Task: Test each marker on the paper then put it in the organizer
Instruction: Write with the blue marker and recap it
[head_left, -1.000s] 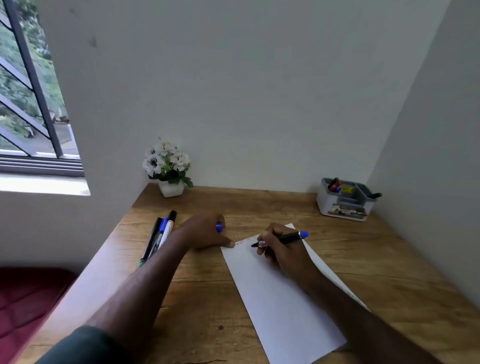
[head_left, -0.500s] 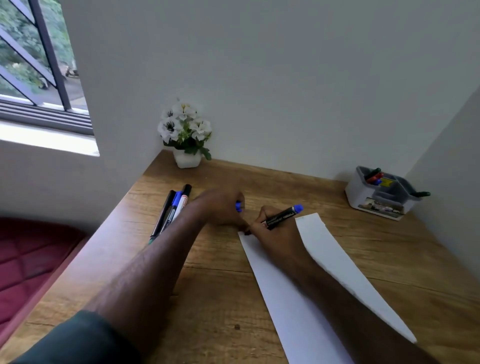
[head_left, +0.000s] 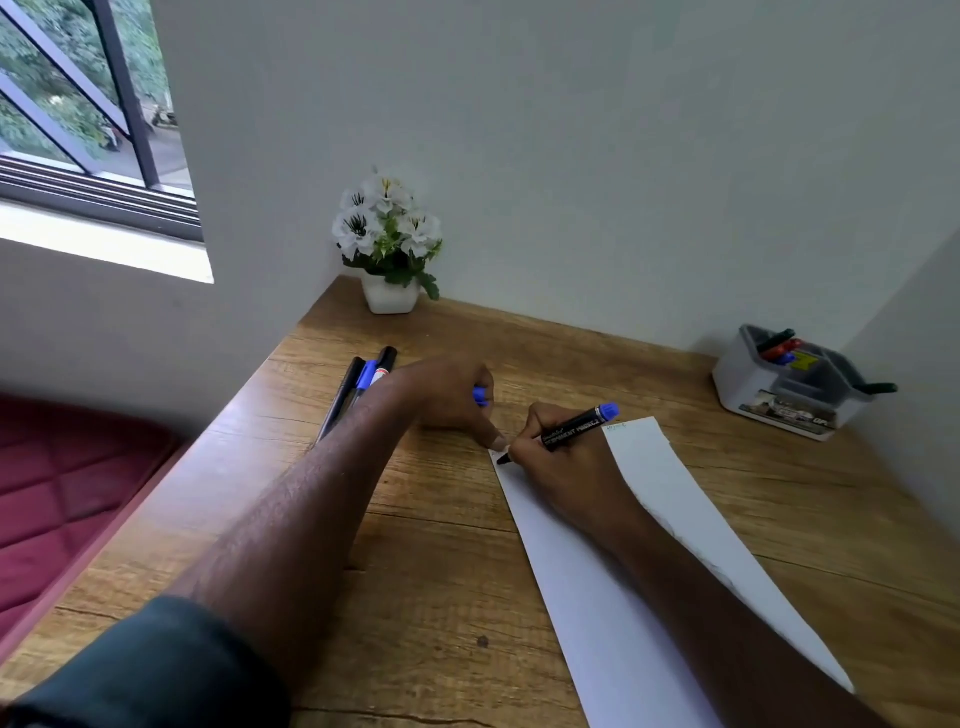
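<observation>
From the head view, I see the right hand (head_left: 558, 462) holding a black marker (head_left: 563, 430) with its fingers curled round it like a pencil. The tip sits on the top corner of the paper (head_left: 670, 525), so I think it is being tested there. The left hand (head_left: 452, 397) is curled round a blue cap (head_left: 480, 396) (kept close, I guess, to put back on), and 1 finger presses the paper's corner so it does not slide. 3 more markers (head_left: 363, 379) wait side by side on the table (head_left: 441, 571) by the left arm. The organizer (head_left: 789, 387) is well apart at the far right by the wall, with some markers already in it.
</observation>
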